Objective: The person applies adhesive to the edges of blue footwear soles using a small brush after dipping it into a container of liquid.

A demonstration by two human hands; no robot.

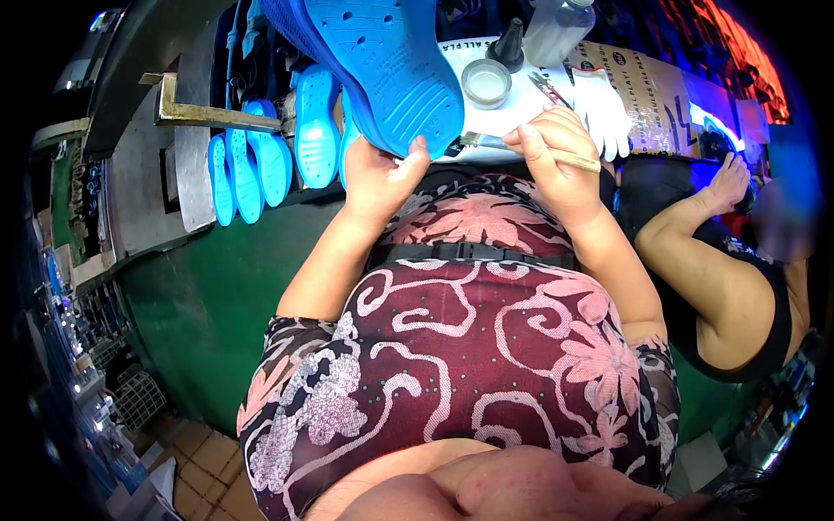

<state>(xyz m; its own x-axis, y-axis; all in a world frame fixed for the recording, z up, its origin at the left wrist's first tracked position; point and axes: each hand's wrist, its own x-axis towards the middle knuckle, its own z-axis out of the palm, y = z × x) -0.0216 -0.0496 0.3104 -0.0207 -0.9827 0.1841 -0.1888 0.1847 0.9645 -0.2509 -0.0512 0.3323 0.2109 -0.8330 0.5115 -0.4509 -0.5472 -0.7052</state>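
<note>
- Blue shoe sole (382,65) sits tilted, underside up, over the near edge of the surface, its heel end pinched in the grip of the left hand (380,178).
- Right hand (556,161) has its grip pressed together around a wooden-handled brush (512,146), bristles just beside the sole.
- Green surface (217,269) runs along the left; tiled floor shows below it.
- Four more blue soles (274,156) stand on edge at far left.
- White board (512,108) at the far side carries one round open tin (486,82), one dark nozzle cap (510,45), and one clear bottle (556,30).
- Tan printed carton (647,87) lies far right, with a white glove (604,108) on it.
- Another person's arm (704,234) rests at right.
</note>
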